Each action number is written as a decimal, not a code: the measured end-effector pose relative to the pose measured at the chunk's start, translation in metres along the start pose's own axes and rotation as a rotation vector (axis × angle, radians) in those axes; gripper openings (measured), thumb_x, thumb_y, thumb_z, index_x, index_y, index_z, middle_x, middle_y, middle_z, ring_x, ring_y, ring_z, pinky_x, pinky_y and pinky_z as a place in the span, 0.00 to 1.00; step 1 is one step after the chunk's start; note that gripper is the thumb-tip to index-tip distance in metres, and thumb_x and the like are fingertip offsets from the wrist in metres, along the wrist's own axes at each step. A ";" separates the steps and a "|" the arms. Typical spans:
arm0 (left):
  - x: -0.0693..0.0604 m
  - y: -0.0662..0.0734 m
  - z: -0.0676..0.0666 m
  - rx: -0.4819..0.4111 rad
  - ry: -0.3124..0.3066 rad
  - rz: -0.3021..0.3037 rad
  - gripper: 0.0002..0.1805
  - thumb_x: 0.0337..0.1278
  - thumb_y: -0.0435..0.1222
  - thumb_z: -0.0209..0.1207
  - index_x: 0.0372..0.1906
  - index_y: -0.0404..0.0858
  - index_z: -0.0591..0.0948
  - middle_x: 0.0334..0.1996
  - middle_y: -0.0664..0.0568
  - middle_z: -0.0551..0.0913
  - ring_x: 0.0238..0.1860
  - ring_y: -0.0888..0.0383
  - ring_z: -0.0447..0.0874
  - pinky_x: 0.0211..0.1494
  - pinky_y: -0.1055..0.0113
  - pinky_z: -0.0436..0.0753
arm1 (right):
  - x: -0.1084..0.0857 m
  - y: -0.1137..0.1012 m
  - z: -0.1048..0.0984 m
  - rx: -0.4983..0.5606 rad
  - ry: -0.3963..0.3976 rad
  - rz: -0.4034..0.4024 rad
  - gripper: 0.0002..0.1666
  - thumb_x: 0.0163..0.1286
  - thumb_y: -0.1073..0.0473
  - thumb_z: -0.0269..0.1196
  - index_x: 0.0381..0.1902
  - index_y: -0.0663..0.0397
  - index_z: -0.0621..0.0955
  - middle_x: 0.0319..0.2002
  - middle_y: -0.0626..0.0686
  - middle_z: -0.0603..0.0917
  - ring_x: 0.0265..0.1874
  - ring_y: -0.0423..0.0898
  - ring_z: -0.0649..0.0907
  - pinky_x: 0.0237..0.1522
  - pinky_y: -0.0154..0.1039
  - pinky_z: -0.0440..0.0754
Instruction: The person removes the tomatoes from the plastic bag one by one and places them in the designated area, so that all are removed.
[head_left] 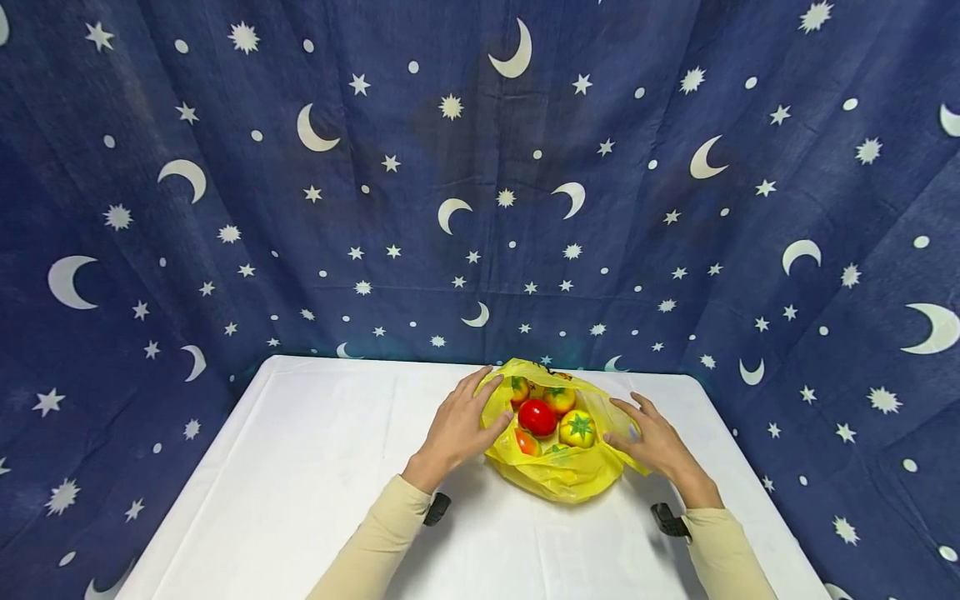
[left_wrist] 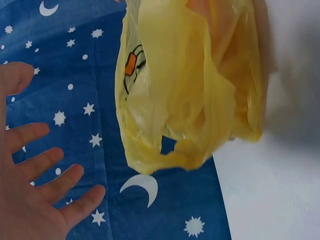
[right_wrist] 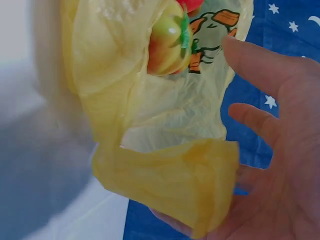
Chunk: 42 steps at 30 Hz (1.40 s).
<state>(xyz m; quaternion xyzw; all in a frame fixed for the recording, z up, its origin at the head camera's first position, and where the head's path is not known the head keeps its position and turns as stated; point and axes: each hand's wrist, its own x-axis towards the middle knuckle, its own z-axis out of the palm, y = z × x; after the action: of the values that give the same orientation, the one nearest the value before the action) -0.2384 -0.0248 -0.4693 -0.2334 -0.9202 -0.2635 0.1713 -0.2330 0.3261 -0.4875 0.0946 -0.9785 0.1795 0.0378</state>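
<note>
A yellow plastic bag (head_left: 558, 479) sits on the table with its mouth spread, showing several toy fruits or vegetables. Among these are a round red one (head_left: 537, 417) and a yellow one with a green star-shaped leafy top (head_left: 577, 428). Beside the bag's left rim is my left hand (head_left: 463, 421); the left wrist view shows its fingers spread, apart from the plastic. On the opposite side, my right hand (head_left: 651, 437) has its fingers loosely extended. One bag handle (right_wrist: 200, 185) covers part of the lower fingers in the right wrist view, where I see no pinch.
A white-covered table (head_left: 315, 467) carries the bag near its far edge. Dark blue cloth (head_left: 390, 208) with moons and stars hangs behind and along both sides. Black straps are on both wrists.
</note>
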 end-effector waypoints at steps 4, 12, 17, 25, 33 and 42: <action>0.000 0.007 0.004 -0.037 -0.014 0.006 0.32 0.64 0.53 0.55 0.69 0.46 0.71 0.73 0.52 0.64 0.72 0.52 0.66 0.65 0.51 0.77 | 0.002 0.004 0.004 0.010 -0.019 0.012 0.43 0.62 0.40 0.67 0.70 0.50 0.70 0.72 0.71 0.59 0.62 0.77 0.70 0.57 0.77 0.66; 0.001 0.021 0.015 -0.067 -0.043 0.019 0.29 0.63 0.52 0.56 0.68 0.48 0.73 0.72 0.51 0.67 0.67 0.51 0.73 0.57 0.52 0.83 | 0.007 0.012 0.012 0.027 -0.046 0.016 0.42 0.58 0.44 0.71 0.67 0.52 0.73 0.70 0.72 0.62 0.58 0.73 0.76 0.56 0.72 0.71; 0.002 0.027 0.020 -0.079 -0.067 0.044 0.29 0.63 0.51 0.57 0.67 0.49 0.73 0.71 0.52 0.68 0.65 0.52 0.75 0.59 0.53 0.82 | 0.010 0.011 0.014 0.058 -0.095 0.061 0.44 0.55 0.47 0.74 0.68 0.51 0.72 0.65 0.69 0.67 0.44 0.56 0.83 0.47 0.58 0.82; 0.002 0.032 0.025 -0.110 -0.093 0.054 0.29 0.63 0.49 0.58 0.68 0.48 0.73 0.71 0.52 0.68 0.66 0.52 0.74 0.65 0.55 0.78 | 0.015 0.010 0.018 0.054 -0.130 0.111 0.51 0.50 0.51 0.77 0.70 0.58 0.68 0.55 0.63 0.75 0.51 0.61 0.79 0.55 0.61 0.78; 0.005 0.037 0.029 -0.137 -0.096 0.079 0.29 0.64 0.50 0.57 0.68 0.44 0.73 0.69 0.51 0.70 0.65 0.53 0.75 0.65 0.57 0.78 | 0.017 0.010 0.019 0.069 -0.083 0.129 0.50 0.48 0.53 0.79 0.66 0.63 0.70 0.50 0.62 0.77 0.50 0.61 0.79 0.54 0.60 0.78; 0.009 0.046 0.037 -0.230 -0.116 0.088 0.26 0.65 0.48 0.56 0.65 0.42 0.75 0.68 0.51 0.71 0.64 0.53 0.76 0.68 0.59 0.76 | 0.018 0.010 0.021 0.136 -0.038 0.155 0.45 0.46 0.59 0.80 0.60 0.65 0.72 0.47 0.61 0.75 0.44 0.56 0.80 0.48 0.53 0.80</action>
<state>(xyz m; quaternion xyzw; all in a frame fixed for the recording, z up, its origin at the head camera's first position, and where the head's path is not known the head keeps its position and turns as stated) -0.2293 0.0342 -0.4762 -0.3068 -0.8811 -0.3454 0.1012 -0.2531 0.3247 -0.5087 0.0241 -0.9690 0.2458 -0.0011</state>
